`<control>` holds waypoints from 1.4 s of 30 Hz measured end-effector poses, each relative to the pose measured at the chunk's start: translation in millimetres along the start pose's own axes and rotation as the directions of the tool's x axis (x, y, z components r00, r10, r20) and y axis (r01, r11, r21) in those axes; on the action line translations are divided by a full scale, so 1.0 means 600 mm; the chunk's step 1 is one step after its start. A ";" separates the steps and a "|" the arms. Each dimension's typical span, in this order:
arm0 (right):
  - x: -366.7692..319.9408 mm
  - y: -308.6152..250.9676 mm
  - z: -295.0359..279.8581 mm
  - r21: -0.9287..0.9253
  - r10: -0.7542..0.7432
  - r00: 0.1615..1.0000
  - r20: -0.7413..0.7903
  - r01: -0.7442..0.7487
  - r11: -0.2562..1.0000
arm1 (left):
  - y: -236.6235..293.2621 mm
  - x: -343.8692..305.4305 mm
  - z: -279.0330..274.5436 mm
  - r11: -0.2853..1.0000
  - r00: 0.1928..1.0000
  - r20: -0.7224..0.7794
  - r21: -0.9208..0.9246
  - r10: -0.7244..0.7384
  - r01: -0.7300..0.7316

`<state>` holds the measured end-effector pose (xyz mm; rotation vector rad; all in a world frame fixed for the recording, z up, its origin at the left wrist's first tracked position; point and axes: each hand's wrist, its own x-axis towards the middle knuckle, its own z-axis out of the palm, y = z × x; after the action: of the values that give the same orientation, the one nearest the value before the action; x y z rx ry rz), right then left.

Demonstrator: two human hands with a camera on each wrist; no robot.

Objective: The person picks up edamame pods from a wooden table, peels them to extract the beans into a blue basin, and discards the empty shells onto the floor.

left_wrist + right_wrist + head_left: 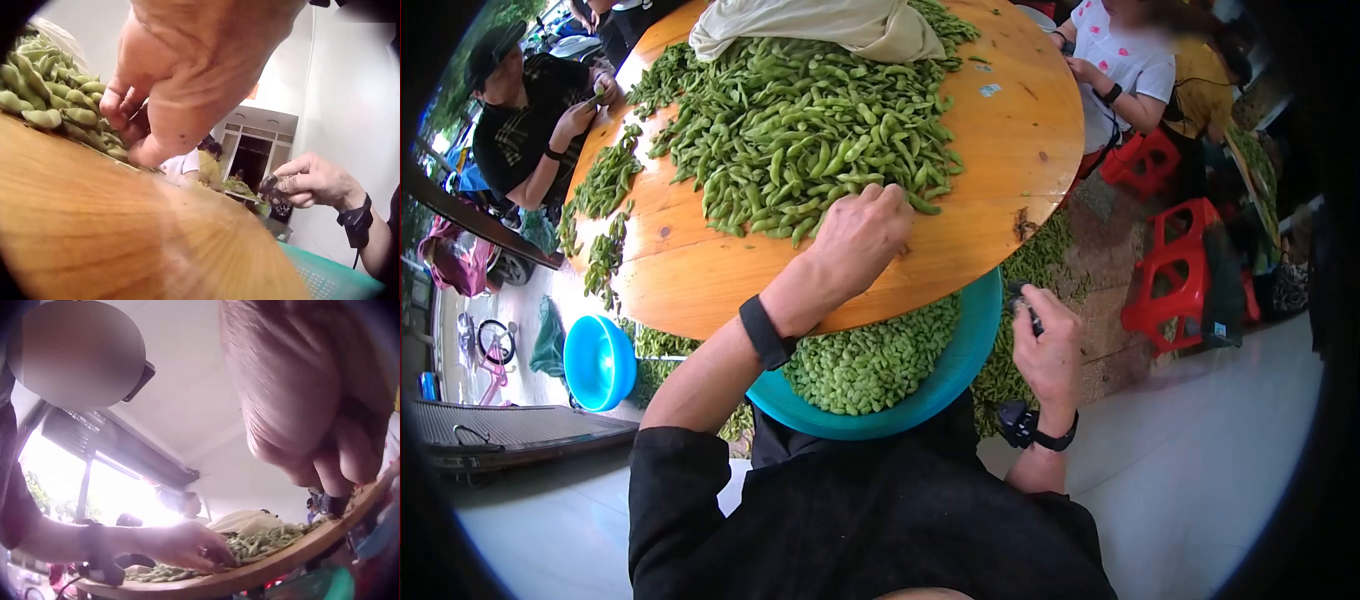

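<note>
Green soybean pods (800,130) lie heaped on a round wooden table (1010,150). My left hand (865,235) is at the heap's front edge, knuckles up, with fingers bent down among the nearest pods. In the left wrist view its thumb and fingertips come close together beside the pods; whether a pod is between them I cannot tell. My right hand (1048,345) is raised off the table's front right edge and pinches a small dark object (269,185) between thumb and fingers. Below the table edge, a teal basin (985,330) at my lap holds many shelled green beans (870,360).
A cream cloth sack (820,25) lies over the heap's far side. A blue basin (600,362) is at the left, and red stools (1175,275) stand at the right. Two people sit at the table, one at left (525,130), one at right (1125,60). Pods cover the floor below.
</note>
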<state>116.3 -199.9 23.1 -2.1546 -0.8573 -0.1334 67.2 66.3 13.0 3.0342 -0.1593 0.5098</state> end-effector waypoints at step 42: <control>0.014 -0.072 0.104 0.402 -0.136 0.958 0.253 0.024 0.915 | 0.090 -0.138 -0.036 0.641 0.939 0.155 -0.695 -0.306 0.324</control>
<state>84.5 -131.2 11.6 -1.7775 -1.0343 0.2876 -23.9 21.9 8.6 2.2172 0.1502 0.2820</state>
